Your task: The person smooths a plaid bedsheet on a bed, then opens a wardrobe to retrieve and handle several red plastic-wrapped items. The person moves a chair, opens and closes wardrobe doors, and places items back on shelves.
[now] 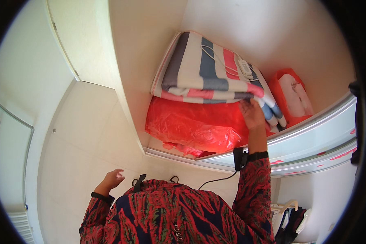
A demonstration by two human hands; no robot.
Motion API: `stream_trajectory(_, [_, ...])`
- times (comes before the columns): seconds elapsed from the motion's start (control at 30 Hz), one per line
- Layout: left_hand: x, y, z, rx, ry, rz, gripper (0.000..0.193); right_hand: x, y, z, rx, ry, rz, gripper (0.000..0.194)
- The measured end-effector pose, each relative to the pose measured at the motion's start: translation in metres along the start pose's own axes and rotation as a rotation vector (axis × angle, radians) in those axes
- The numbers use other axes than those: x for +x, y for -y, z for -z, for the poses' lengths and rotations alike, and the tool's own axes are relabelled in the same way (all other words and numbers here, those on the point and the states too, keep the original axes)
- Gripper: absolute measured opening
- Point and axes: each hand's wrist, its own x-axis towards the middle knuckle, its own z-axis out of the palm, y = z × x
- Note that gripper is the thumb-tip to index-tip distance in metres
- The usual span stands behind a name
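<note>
A folded electric blanket (190,73) with grey, white, blue and red stripes lies in a wardrobe compartment. Its white controller (245,67) and looped cord rest on top. Underneath is a bulky red plastic bag (192,122). My right hand (252,114) is at the blanket's lower front edge, palm turned up, with its fingertips against the folds; whether they grip the fabric is unclear. Low at my left side, my left hand (112,180) hangs in the air with nothing in it, fingers loosely bent and apart.
Right of the blanket stands another red bag (288,94) with pale pink contents. A sliding door with a metal frame (311,125) crosses the compartment's right front. Clothes on hangers (289,221) are at lower right. A black cable (216,180) runs from my right wrist strap.
</note>
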Motion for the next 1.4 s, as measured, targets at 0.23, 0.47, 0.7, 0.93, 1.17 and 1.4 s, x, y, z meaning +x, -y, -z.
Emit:
stream_trajectory(0.23, [0.08, -0.084, -0.023, -0.511, 0.341, 0.127, 0.046, -0.022, -0.069, 0.052, 0.042, -0.038, -0.111, 0.011])
stream_trajectory(0.47, [0.168, -0.164, -0.073, -1.11, 0.224, 0.473, 0.059, -0.052, -0.117, 0.109, -0.168, -0.047, -0.313, 0.019])
stream_trajectory(0.7, [0.222, -0.217, -0.083, -1.666, 0.284, 0.358, 0.056, -0.079, -0.172, 0.183, 0.024, -0.393, -0.763, 0.042])
stream_trajectory(0.93, [0.223, -0.255, -0.073, -1.694, 0.18, 0.215, 0.045, -0.017, -0.176, 0.184, 0.323, -0.181, -0.374, 0.036])
stream_trajectory(1.17, [0.222, -0.251, -0.071, -1.604, 0.155, 0.27, 0.049, -0.007, -0.161, 0.171, 0.3, -0.316, -0.521, 0.035])
stream_trajectory(1.4, [0.222, -0.234, -0.069, -1.435, 0.074, 0.446, 0.044, -0.051, -0.13, 0.187, -0.237, -0.039, -0.62, 0.032])
